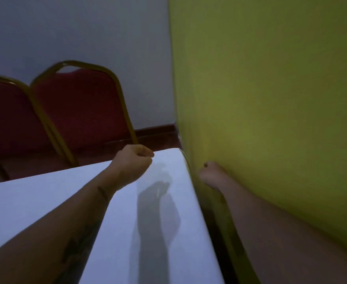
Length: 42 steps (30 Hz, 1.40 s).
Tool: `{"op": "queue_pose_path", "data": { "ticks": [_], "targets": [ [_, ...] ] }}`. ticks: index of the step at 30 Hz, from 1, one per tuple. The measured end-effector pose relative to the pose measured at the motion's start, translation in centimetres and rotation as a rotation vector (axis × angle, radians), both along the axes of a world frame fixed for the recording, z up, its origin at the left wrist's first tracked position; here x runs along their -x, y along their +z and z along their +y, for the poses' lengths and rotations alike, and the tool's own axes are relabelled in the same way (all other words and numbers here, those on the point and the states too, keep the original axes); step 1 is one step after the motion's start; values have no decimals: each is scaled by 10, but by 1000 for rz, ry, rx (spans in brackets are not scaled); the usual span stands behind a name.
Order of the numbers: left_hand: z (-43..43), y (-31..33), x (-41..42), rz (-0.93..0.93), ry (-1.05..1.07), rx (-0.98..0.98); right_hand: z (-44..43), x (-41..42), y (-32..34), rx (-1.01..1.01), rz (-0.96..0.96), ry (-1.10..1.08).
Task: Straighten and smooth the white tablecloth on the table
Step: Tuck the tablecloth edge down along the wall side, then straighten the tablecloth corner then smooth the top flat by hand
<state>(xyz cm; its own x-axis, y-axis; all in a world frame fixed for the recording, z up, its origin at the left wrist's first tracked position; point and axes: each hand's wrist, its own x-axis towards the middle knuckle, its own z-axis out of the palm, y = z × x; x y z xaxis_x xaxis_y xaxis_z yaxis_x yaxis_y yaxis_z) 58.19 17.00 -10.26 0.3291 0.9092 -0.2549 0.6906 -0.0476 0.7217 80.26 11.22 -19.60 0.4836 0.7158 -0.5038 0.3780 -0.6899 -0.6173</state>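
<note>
Head view: white tablecloth lies flat over the surface, which is fully hidden under it. Cloth reads bluish in the dim light. No wrinkles or folds visible on top. Far edge runs straight behind the left hand. Right edge rolls over and drops into a narrow dark gap beside the yellow-green wall. Far-right corner is rounded, just beside that wall.

Left hand is at the cloth's far edge near that corner, its fingers curled tight and pinching the hem. The forearm stretches across the cloth top, dark tattoo marks on it. Arm shadow falls on the cloth to the right of the arm.

Right hand is down in the gap between the cloth's right edge and the wall, below the top. Fingers look curled, but the hand is blurred and I cannot tell whether they hold the hanging cloth or nothing.

Behind the far edge are two red chairs with gold frames, one near the corner and one at the left frame edge, their backs overlapping. Grey wall sits behind them, with a dark red skirting board at its base.
</note>
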Motion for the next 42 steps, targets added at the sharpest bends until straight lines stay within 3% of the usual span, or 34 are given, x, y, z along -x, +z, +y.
{"op": "queue_pose_path", "data": {
  "ticks": [9,18,31,36,42],
  "targets": [
    [-130,112,154,-29,100,56,-94,91,132,-176,-71,191],
    [-334,180,368,27,257,61,-244,297,225,-216,-26,537],
    [-515,207,661,57,738,-42,-311,610,218,-102,146,997],
    [-529,195,751,71,791,-12,-302,711,200,-28,158,1092],
    [-474,173,858,70,799,26,-253,831,181,-18,169,1138]
  ]
}}
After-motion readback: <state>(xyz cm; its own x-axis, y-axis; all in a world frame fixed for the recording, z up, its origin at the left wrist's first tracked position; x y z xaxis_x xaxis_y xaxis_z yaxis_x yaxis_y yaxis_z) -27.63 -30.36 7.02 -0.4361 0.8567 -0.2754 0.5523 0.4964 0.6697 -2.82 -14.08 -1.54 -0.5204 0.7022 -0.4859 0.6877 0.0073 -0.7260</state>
